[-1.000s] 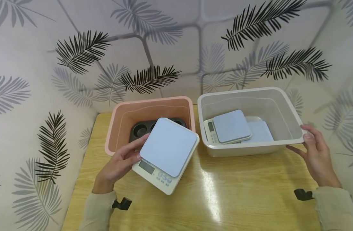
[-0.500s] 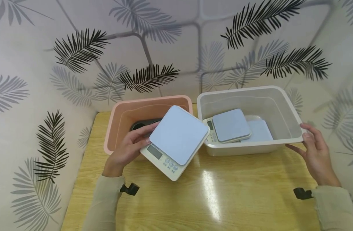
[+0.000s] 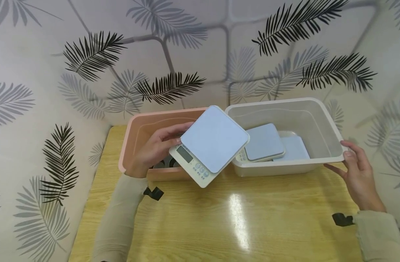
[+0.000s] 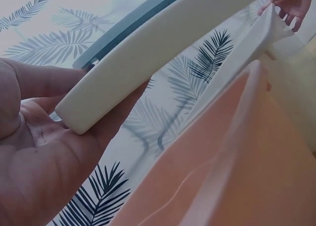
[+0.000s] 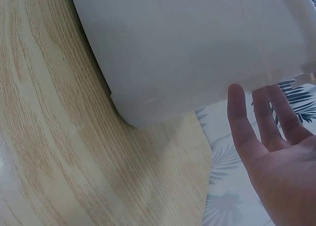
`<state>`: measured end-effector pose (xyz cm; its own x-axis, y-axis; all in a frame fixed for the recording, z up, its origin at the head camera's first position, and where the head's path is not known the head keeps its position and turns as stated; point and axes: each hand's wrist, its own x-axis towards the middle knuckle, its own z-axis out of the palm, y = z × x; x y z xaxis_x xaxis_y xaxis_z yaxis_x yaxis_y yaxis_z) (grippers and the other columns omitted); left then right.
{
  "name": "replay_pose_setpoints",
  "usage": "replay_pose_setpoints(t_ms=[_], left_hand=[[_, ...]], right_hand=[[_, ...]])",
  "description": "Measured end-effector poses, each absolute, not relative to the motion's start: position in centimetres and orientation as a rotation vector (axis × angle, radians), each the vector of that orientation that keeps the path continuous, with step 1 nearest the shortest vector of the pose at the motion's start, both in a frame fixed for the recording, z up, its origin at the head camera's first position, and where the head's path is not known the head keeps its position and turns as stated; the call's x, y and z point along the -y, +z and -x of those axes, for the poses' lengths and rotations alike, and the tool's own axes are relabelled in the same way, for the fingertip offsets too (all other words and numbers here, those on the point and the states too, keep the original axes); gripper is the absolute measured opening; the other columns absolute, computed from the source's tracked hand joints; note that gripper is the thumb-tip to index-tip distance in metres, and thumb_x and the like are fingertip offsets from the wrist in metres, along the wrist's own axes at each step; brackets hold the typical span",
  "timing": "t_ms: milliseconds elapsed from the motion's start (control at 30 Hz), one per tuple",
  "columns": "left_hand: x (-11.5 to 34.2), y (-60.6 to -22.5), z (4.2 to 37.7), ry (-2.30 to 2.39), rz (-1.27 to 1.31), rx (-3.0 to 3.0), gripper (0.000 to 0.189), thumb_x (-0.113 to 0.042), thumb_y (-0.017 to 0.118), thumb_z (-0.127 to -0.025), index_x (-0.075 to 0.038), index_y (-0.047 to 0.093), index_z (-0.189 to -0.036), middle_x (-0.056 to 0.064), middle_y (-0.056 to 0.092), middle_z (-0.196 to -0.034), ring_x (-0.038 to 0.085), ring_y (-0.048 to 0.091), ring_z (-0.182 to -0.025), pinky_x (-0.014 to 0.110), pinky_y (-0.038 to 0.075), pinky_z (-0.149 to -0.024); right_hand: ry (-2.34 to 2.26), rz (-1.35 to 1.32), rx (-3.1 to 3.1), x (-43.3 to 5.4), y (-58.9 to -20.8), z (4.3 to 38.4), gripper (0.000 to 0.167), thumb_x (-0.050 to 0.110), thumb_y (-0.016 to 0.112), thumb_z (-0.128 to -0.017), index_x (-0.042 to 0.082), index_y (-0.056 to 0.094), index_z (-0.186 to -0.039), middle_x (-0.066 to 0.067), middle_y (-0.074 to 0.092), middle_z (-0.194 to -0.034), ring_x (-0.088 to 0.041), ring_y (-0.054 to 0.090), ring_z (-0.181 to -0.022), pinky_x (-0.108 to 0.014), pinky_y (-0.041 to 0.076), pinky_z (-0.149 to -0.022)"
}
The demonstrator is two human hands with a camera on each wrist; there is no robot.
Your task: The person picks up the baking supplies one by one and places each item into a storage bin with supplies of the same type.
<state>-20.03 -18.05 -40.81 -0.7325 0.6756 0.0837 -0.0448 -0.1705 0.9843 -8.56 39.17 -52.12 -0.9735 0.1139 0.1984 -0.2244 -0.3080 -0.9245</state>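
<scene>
My left hand grips a white kitchen scale at its left corner, thumb on top and fingers beneath. Tilted, the scale hangs over the meeting point of the two bins, its display and buttons toward me. The left wrist view shows the side edge of the scale between thumb and fingers. On the right, my right hand holds the front right corner of the white bin by its rim. Its fingers meet the bin's outer wall in the right wrist view. Inside that bin lies another kitchen scale.
Beneath that scale in the white bin sits a pale flat item. A pink bin stands to the left, with a dark muffin tin partly hidden in it. Both bins rest on the wooden table against the leaf-patterned wall.
The left hand has carried the kitchen scale up and to the right, from in front of the pink bin toward the white bin. My right hand has stayed at the rim.
</scene>
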Motion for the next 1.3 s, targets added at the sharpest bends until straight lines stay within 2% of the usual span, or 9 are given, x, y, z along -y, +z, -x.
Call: replay_pose_setpoints(t_ms=[133, 300, 467, 667, 767, 900, 1067, 1200, 1300], left_hand=[[17.2, -40.3, 20.9, 1.909, -0.677, -1.671, 0.054, 0.006, 0.046, -0.110, -0.014, 0.059, -0.158, -0.008, 0.068, -0.147, 0.012, 0.072, -0.118, 0.028, 0.063, -0.092], [15.7, -39.6, 22.0, 1.859, -0.648, -1.673, 0.054, 0.004, 0.048, -0.110, 0.000, 0.046, -0.164, -0.003, 0.067, -0.149, 0.015, 0.074, -0.119, 0.031, 0.064, -0.093], [13.7, -39.2, 23.1, 1.819, -0.694, -1.646, 0.056, 0.005, 0.047, -0.110, -0.002, 0.042, -0.166, 0.005, 0.058, -0.160, 0.016, 0.069, -0.127, 0.033, 0.061, -0.099], [11.3, -39.5, 24.1, 1.812, -0.728, -1.632, 0.057, 0.009, 0.045, -0.109, 0.007, 0.037, -0.165, 0.016, 0.051, -0.165, 0.013, 0.065, -0.128, 0.029, 0.059, -0.098], [10.4, -39.8, 24.6, 1.797, -0.724, -1.647, 0.057, 0.009, 0.046, -0.108, 0.006, 0.039, -0.165, 0.020, 0.047, -0.169, 0.013, 0.063, -0.131, 0.029, 0.058, -0.101], [9.3, -39.9, 25.3, 1.759, -0.750, -1.683, 0.056, 0.005, 0.048, -0.109, 0.000, 0.044, -0.164, 0.018, 0.048, -0.170, 0.016, 0.063, -0.131, 0.030, 0.056, -0.104], [7.9, -39.3, 26.2, 1.709, -0.752, -1.687, 0.054, 0.001, 0.047, -0.110, -0.004, 0.046, -0.165, 0.017, 0.051, -0.167, 0.020, 0.069, -0.123, 0.037, 0.061, -0.097], [6.9, -38.8, 27.0, 1.703, -0.720, -1.667, 0.054, 0.002, 0.047, -0.110, -0.002, 0.045, -0.164, 0.017, 0.050, -0.168, 0.019, 0.069, -0.122, 0.037, 0.062, -0.094], [6.0, -38.5, 27.7, 1.711, -0.739, -1.645, 0.055, 0.006, 0.046, -0.108, 0.002, 0.044, -0.163, 0.019, 0.048, -0.170, 0.018, 0.066, -0.127, 0.032, 0.060, -0.098]], right_hand=[[2.383, -0.139, 1.692, -39.0, -52.1, 8.5, 0.043, 0.006, 0.043, -0.117, 0.002, 0.044, -0.160, -0.001, 0.054, -0.153, -0.008, 0.066, -0.134, -0.029, 0.066, -0.090], [2.382, -0.146, 1.694, -38.9, -51.9, 8.6, 0.043, 0.006, 0.042, -0.117, 0.003, 0.044, -0.160, -0.001, 0.054, -0.152, -0.007, 0.066, -0.134, -0.029, 0.066, -0.090], [2.398, -0.152, 1.677, -39.1, -52.0, 8.6, 0.043, 0.006, 0.042, -0.117, 0.003, 0.044, -0.160, -0.001, 0.054, -0.153, -0.008, 0.066, -0.134, -0.029, 0.066, -0.090], [2.421, -0.137, 1.635, -39.2, -52.4, 8.5, 0.043, 0.006, 0.042, -0.117, 0.002, 0.045, -0.160, -0.002, 0.054, -0.153, -0.009, 0.067, -0.134, -0.030, 0.067, -0.089], [2.434, -0.120, 1.620, -39.2, -52.5, 8.4, 0.043, 0.006, 0.043, -0.117, 0.003, 0.046, -0.159, -0.001, 0.054, -0.153, -0.009, 0.068, -0.133, -0.031, 0.067, -0.089], [2.442, -0.113, 1.618, -39.2, -52.4, 8.3, 0.043, 0.005, 0.042, -0.117, 0.004, 0.045, -0.160, -0.001, 0.054, -0.154, -0.008, 0.068, -0.133, -0.031, 0.067, -0.088], [2.449, -0.114, 1.616, -39.2, -52.4, 8.2, 0.043, 0.006, 0.042, -0.117, 0.005, 0.045, -0.160, 0.000, 0.055, -0.153, -0.007, 0.067, -0.134, -0.031, 0.067, -0.087], [2.453, -0.118, 1.610, -39.2, -52.5, 8.3, 0.043, 0.006, 0.042, -0.117, 0.005, 0.045, -0.161, 0.000, 0.056, -0.153, -0.007, 0.067, -0.134, -0.032, 0.067, -0.087], [2.455, -0.130, 1.598, -39.1, -52.4, 8.5, 0.043, 0.006, 0.042, -0.117, 0.004, 0.045, -0.160, 0.000, 0.056, -0.153, -0.008, 0.067, -0.134, -0.032, 0.067, -0.087]])
